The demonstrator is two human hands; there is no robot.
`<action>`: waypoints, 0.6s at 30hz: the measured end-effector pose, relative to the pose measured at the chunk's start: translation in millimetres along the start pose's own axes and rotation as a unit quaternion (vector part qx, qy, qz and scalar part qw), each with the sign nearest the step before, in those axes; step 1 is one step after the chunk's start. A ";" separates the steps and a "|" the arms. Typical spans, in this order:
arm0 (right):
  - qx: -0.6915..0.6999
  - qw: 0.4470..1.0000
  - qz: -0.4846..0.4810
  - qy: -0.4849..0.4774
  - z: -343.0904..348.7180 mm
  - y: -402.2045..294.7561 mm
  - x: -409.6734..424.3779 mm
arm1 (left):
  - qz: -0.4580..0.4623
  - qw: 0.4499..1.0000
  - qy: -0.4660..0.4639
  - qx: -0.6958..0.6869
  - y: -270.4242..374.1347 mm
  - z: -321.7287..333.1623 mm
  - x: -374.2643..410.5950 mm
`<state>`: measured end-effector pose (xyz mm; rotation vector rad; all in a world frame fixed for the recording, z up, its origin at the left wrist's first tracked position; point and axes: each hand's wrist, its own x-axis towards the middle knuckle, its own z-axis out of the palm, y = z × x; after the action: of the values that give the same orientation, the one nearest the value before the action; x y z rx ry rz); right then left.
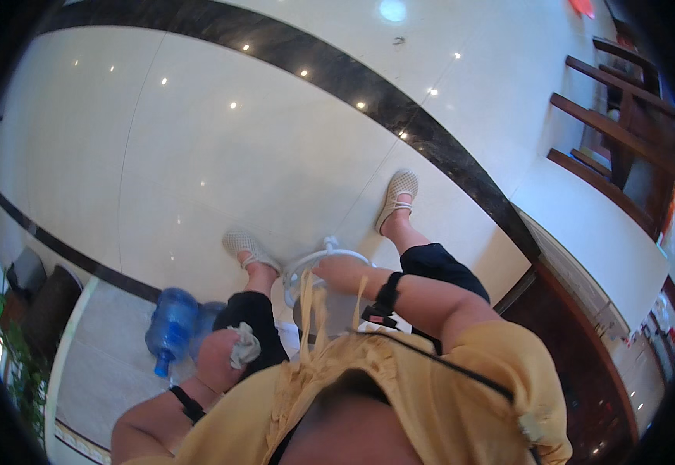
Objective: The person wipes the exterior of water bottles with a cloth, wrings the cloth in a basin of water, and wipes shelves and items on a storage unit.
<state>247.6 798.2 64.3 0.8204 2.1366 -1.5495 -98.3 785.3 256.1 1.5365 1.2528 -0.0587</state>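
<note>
A crumpled pale cloth (246, 347) is held in my left hand (218, 357), beside my left thigh. My right hand (342, 273) is at the rim of a white round-framed object (295, 264) between my legs. That object has a white knob at its far side and a grey disc-like surface (320, 311) inside the ring. My right fingertips are partly hidden, so I cannot tell whether they grip the rim. Loose yellow ties (307, 314) from my top hang in front of the object and cover part of it.
Two blue water-cooler bottles (172, 322) lie left of my legs. A dark stone strip (337, 64) crosses the glossy tiled floor (227, 157). Dark wooden furniture (622, 125) stands at the right, near a brown panel (576, 349). Green plants (23, 372) are at far left.
</note>
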 end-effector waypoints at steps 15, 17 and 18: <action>0.341 0.843 0.407 -0.088 47.7 -24.4 -47.7 | -0.088 0.996 0.030 -0.008 36.9 70.9 -11.1; 0.163 0.958 0.215 -0.093 63.9 -30.2 -44.0 | -0.126 0.991 -0.037 -0.022 74.4 45.6 -0.8; 0.149 0.963 0.206 -0.083 54.3 -35.4 -42.3 | -0.130 0.991 -0.040 -0.011 73.3 51.8 -3.2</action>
<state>254.8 728.9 98.1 1.1060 1.5122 -1.6587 -19.2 756.7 287.5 1.3317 1.3788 -0.2723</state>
